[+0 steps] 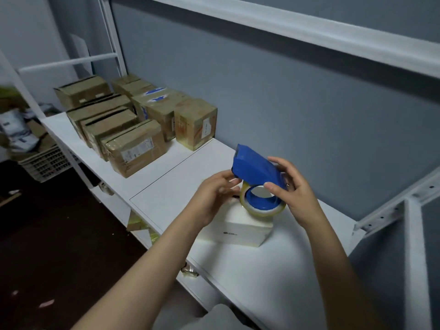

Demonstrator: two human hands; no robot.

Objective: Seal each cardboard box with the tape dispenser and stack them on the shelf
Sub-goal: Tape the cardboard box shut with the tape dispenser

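Observation:
A blue tape dispenser (254, 170) with a roll of clear tape (262, 209) is held above a small white box (240, 228) lying on the white shelf (166, 194). My right hand (295, 194) grips the dispenser's rear, thumb on its side. My left hand (214, 194) pinches at the dispenser's front lower edge by the tape. Several brown cardboard boxes (135, 148) wrapped in tape stand in rows at the shelf's far left.
A white upper shelf beam (309, 36) runs overhead and a white metal upright (416, 246) stands at right. A grey-blue wall backs the shelf. On the dark floor at left sits a plastic crate (45, 163) with loose packages.

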